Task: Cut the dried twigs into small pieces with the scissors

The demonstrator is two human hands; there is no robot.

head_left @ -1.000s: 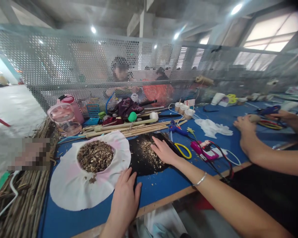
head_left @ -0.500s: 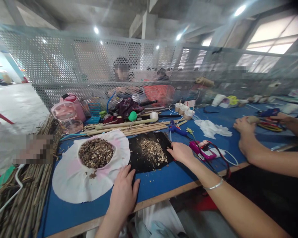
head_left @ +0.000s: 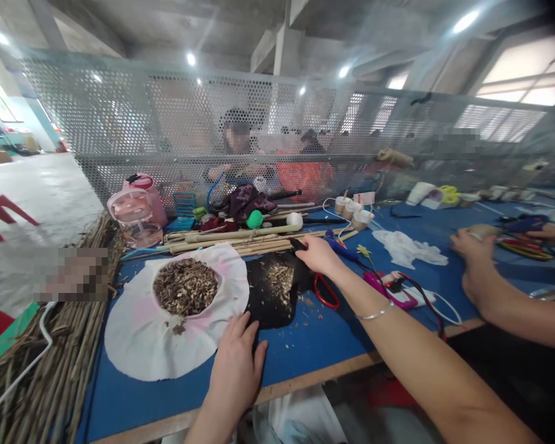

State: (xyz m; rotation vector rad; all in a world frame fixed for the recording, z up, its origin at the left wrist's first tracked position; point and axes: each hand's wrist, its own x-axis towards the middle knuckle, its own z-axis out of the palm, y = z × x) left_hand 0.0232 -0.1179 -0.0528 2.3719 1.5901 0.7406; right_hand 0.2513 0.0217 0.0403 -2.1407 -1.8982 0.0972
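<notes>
My right hand (head_left: 321, 256), a silver bangle on its wrist, pinches the far right corner of a black cloth (head_left: 264, 314) and holds it raised. Pale wood chips (head_left: 281, 277) lie heaped on that cloth. Fingers spread, my left hand (head_left: 238, 354) rests flat at the near edges of the black cloth and a white round cloth (head_left: 134, 345); whether it presses on either I cannot tell. Dark and pale chips (head_left: 187, 287) fill a round hollow in the white cloth. Beside the lifted side, red loop handles (head_left: 327, 293) show on the blue table (head_left: 300, 351).
Bamboo sticks (head_left: 240, 237) lie behind the cloths. A pink clear jug (head_left: 136, 213) stands back left, beyond bundled twigs (head_left: 69, 345). Right are a blue glue gun (head_left: 345, 250), a magenta-and-white device (head_left: 398, 290) with cables, crumpled white tissue (head_left: 409, 246) and a co-worker's hand (head_left: 476, 253).
My right hand has lifted the black cloth's right side up and leftward, folding it inward. Red handles have come into sight, and the chips have gathered closer. My left hand stays in place.
</notes>
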